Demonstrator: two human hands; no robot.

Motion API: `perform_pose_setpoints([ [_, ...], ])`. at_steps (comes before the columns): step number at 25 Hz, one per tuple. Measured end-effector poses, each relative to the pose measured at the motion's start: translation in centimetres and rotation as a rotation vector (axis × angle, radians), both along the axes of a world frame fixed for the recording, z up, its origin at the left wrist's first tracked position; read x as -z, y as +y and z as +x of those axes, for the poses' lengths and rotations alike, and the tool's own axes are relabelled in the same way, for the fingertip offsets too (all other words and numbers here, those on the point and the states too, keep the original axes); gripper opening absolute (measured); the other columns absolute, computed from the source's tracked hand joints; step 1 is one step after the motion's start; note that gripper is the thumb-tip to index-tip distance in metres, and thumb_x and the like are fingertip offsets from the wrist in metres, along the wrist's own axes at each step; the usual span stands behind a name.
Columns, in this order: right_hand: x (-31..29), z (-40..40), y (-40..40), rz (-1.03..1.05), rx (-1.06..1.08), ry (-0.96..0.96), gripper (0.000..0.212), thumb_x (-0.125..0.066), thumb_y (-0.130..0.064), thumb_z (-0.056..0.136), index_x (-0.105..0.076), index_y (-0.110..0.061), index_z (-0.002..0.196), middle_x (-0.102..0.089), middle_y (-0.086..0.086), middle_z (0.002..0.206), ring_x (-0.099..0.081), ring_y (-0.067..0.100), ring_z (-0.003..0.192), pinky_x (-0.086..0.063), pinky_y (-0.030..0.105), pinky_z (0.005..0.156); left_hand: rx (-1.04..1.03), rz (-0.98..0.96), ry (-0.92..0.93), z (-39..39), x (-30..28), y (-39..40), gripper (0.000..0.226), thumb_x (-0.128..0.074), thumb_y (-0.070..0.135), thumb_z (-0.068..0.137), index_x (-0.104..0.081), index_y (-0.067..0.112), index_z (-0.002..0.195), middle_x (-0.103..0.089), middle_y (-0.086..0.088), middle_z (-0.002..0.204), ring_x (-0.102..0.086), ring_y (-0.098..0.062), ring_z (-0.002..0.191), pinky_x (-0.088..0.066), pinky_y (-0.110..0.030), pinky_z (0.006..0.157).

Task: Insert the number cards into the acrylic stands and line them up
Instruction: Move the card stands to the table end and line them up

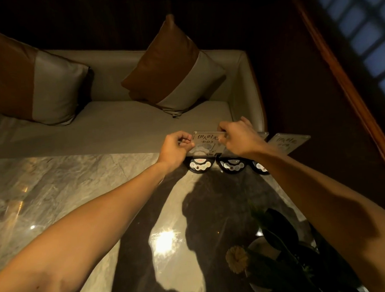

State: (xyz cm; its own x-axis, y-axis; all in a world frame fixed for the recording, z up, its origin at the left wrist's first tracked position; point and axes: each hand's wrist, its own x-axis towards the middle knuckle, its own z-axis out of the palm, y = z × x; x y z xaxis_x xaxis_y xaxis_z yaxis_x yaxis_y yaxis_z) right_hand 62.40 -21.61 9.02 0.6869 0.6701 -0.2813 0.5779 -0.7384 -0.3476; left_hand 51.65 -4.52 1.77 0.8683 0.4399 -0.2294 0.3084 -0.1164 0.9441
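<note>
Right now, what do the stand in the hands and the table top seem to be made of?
The stand looks like clear glossy acrylic: the printed card shows through it and its edges catch light. The table top seems polished marble or a stone-look slab: grey veining and sharp lamp reflections. Which of the two cannot be told.

both forearms are bare from the elbow down, with no sleeve, watch, bracelet or glove in sight. the left hand (175, 148) and right hand (237, 139) carry no rings that can be made out in the dim light.
</note>
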Motion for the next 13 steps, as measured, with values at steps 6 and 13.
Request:
perform_pose_setpoints([
  [6,0.12,-0.05,-0.38,-0.006,-0.011,-0.002,0.008,-0.054,-0.02,0.101,-0.058,-0.026,0.106,-0.075,-0.002,0.103,-0.065,0.017,0.108,-0.008,0.048,0.126,-0.015,-0.023,0.014,-0.1,0.43,-0.31,0.019,-0.069,-0.006,0.087,-0.063,0.012,0.087,-0.055,0.002,0.072,-0.048,-0.004,0.061,-0.045,-0.006,0.059],
  [13,-0.11,-0.36,0.08,0.003,-0.021,0.014,0.009,-0.057,-0.021,0.1,-0.063,-0.023,0.108,-0.075,-0.002,0.108,-0.065,0.019,0.111,-0.011,0.054,0.124,-0.003,0.013,0.074,-0.58,0.78,0.63,0.014,-0.072,-0.003,0.086,-0.067,0.006,0.096,-0.063,0.0,0.082,-0.06,-0.009,0.072,-0.05,-0.016,0.072],
])
